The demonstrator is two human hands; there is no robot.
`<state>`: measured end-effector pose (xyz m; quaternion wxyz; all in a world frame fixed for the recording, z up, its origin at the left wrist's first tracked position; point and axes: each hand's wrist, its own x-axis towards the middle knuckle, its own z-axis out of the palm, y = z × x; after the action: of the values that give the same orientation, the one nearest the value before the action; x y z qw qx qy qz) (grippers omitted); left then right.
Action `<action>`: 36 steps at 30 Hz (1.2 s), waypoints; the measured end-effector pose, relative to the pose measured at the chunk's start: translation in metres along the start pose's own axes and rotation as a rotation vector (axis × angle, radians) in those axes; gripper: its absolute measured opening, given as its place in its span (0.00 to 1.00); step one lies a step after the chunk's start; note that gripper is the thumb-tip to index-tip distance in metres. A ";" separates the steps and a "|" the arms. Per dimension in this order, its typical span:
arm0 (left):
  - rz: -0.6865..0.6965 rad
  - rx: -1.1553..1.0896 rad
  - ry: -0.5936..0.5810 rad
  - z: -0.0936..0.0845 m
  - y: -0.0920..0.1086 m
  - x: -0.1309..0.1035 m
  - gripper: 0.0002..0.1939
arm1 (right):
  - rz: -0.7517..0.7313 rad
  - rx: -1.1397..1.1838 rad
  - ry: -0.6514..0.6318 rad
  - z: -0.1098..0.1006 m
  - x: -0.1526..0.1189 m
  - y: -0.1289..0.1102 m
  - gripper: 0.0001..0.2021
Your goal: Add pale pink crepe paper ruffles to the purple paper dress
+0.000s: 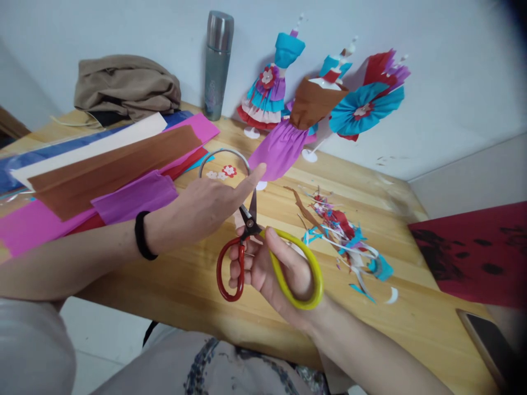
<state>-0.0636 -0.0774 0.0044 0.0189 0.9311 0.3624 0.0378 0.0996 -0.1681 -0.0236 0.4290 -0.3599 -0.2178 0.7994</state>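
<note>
My right hand [284, 274] is closed around scissors [250, 223] with one red and one yellow handle loop. The thumb passes through the yellow loop, and the fingers curl by the red one. The short dark blades are apart and point up and away. My left hand [201, 206], with a black band at the wrist, hovers just left of the blades, index finger stretched out over their tips. Its other fingers are mostly hidden. Behind that hand, a thin grey hoop [224, 150] shows in part. Small red and white paper flowers [229, 171] appear within the hoop's outline.
Crepe paper sheets [119, 164] lie at the left. Paper dresses on stands [280, 148], a flask [218, 66] and brown cloth [123, 82] line the wall. Paper scraps [346, 233] lie right of the scissors; a phone [486, 340] rests near the right edge.
</note>
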 end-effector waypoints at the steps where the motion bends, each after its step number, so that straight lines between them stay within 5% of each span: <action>1: -0.010 0.038 -0.031 -0.001 0.001 0.000 0.37 | -0.001 0.003 0.003 0.001 0.001 -0.001 0.21; 36: 0.102 0.152 0.136 0.015 -0.006 -0.004 0.36 | -0.077 -0.002 0.131 0.000 0.006 0.004 0.19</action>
<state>-0.0691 -0.0761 -0.0109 -0.0785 0.9424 0.3166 0.0741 0.0959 -0.1654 -0.0285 0.4725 -0.4033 -0.2039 0.7567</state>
